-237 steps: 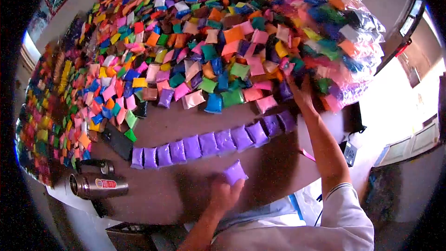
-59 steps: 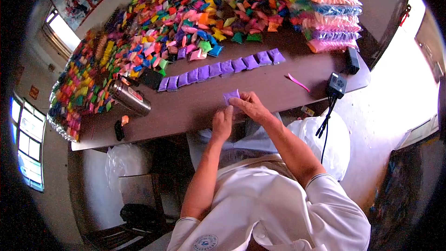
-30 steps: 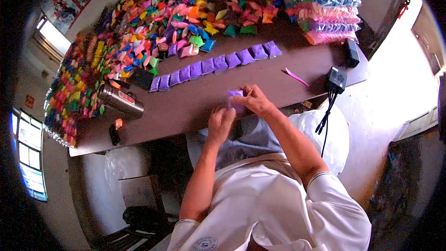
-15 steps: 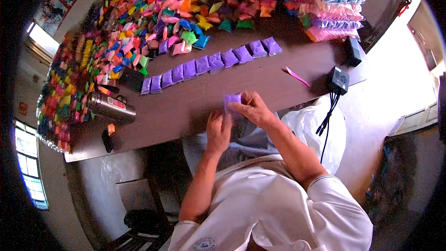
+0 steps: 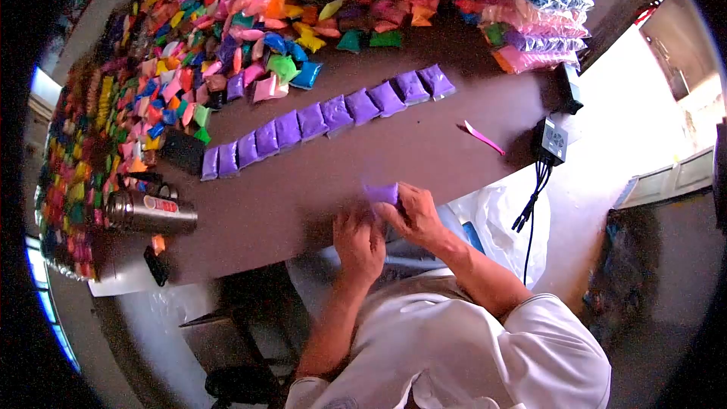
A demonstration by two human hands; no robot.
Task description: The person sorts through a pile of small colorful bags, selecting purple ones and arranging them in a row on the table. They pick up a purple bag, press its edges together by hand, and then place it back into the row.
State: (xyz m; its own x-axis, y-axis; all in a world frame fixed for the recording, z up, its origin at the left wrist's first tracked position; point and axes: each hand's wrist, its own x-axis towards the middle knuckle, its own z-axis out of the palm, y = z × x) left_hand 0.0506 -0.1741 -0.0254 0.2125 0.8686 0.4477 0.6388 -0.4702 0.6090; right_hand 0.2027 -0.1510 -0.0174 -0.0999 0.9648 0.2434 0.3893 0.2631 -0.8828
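Observation:
My right hand (image 5: 413,216) pinches a small purple packet (image 5: 382,194) over the near edge of the brown table (image 5: 303,174). Just left of it, my left hand (image 5: 359,241) is raised with its fingers bent close to the packet's lower side; whether they touch it is blurred. Beyond my hands, a slanting row of several purple packets (image 5: 311,120) lies side by side on the table. A pink tool (image 5: 483,138) rests to the right of the row.
Many colourful packets (image 5: 250,11) are heaped at the back and left. Stacked clear bags (image 5: 541,15) stand at back right. A steel flask (image 5: 151,211), a black box (image 5: 182,151) and a dark object (image 5: 157,266) sit left. A black device with cables (image 5: 551,142) is at the right edge.
The view has shifted and turned slightly. My left hand's fingers now look more bent and sit a little lower beside the packet. My right hand still holds the purple packet.

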